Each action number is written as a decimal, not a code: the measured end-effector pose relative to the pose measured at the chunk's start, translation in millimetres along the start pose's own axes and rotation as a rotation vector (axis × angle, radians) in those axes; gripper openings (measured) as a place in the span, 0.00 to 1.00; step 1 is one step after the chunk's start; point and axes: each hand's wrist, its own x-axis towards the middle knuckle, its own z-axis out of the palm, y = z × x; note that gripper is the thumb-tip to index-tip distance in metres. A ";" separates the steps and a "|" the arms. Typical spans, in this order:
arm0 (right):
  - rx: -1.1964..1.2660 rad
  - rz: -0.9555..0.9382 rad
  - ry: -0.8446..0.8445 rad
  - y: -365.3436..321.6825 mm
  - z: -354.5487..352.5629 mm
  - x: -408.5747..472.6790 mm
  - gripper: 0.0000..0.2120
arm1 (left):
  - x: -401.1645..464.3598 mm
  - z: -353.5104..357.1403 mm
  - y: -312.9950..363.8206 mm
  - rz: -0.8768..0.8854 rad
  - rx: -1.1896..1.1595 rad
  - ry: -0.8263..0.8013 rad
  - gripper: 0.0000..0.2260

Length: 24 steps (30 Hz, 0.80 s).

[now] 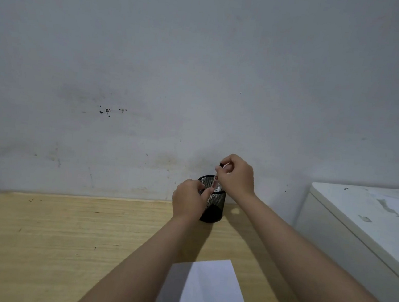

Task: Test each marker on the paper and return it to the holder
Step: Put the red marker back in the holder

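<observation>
A black mesh holder point(214, 206) stands at the far edge of the wooden table point(61, 234), against the wall. My left hand point(188, 199) grips the holder's near left side at its rim. My right hand point(236, 177) is just above the holder, fingers pinched on a marker point(216, 177) with a white barrel and dark end; its lower part is inside the holder. More white markers show inside through the mesh. A white sheet of paper point(208, 294) lies near the table's front edge, between my forearms.
A grey, stained wall point(177, 74) rises directly behind the table. To the right stands a white cabinet point(357, 231) with a few scraps of paper on top. The table's left corner is at the far left.
</observation>
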 end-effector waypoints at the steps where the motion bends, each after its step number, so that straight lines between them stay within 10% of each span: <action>1: 0.051 -0.012 0.029 -4.1 -4.6 -3.9 0.03 | 0.1 -1.8 2.5 -0.013 0.037 -0.021 0.13; 8: 0.242 -0.110 0.262 -15.6 -41.5 -65.5 0.07 | -32.0 -29.0 24.0 -0.040 -0.346 -0.040 0.10; 13: 0.397 -0.114 0.127 -8.6 -43.1 -123.0 0.11 | -69.1 -49.8 39.3 -0.084 -0.816 -0.143 0.08; 24: 0.393 -0.131 0.124 -27.6 -57.7 -164.2 0.06 | -111.7 -109.8 32.2 0.101 -0.486 -0.156 0.12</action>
